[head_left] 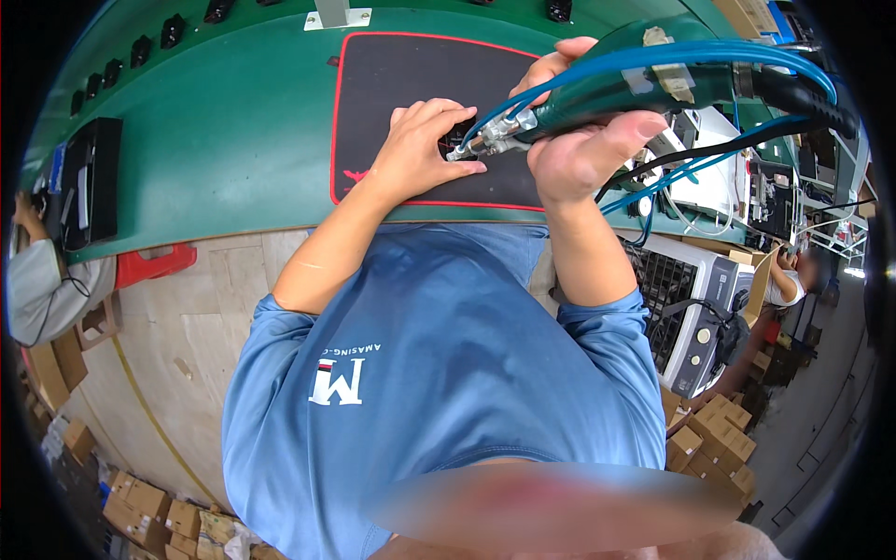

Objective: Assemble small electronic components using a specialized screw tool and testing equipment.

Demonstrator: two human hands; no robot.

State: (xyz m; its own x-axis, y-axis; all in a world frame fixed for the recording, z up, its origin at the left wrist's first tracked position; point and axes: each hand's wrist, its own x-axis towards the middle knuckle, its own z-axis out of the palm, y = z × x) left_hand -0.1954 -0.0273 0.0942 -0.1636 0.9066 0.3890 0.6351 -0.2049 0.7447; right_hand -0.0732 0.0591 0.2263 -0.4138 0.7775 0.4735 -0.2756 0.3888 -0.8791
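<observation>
My right hand (583,154) is wrapped round a green handheld power screwdriver (611,84) with a metal nose and blue air tubes (653,56). Tape patches stick to its body. The nose points down and left, its tip at a small black part (459,138). Thumb and fingers of my left hand (420,149) pinch that part against a black mat (392,79) with a red border. Much of the part is hidden by my fingers and the tool's nose, so its exact kind cannot be made out.
Several small black parts (173,31) line the far edge of the green table (233,121). A black box (93,182) stands at the left, near another person's arm (33,222). Cables and equipment crowd the right, above a white fan-like appliance (686,308).
</observation>
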